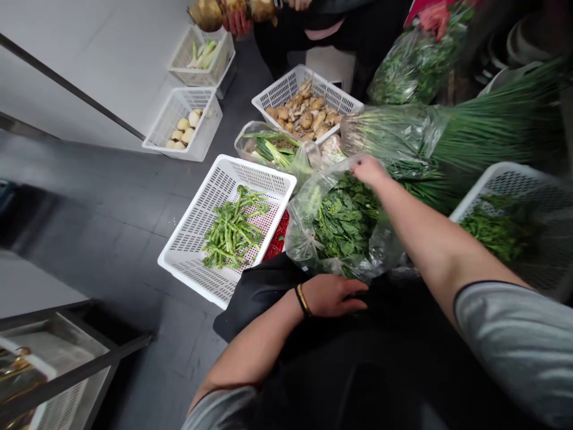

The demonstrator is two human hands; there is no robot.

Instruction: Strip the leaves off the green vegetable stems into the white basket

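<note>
My right hand [367, 171] is closed on the upper edge of a clear plastic bag [301, 230] of leafy greens [347, 218]. The bag's mouth is spread toward me and the dark leaves show inside. My left hand [333, 295], with a band at the wrist, lies over my dark lap just below the bag. Its fingers are stretched out and hold nothing that I can see. Left of the bag, a white slotted basket [188, 230] holds trimmed green stems [235, 230]. Red chillies [278, 236] show between that basket and the bag.
Beyond lie a bag of leeks [277, 149], a basket of brown tubers [308, 116] and a large bundle of chives [483, 131]. A white basket of greens [496, 236] stands at right. At the top, a co-worker's hand [237, 21] holds a large root.
</note>
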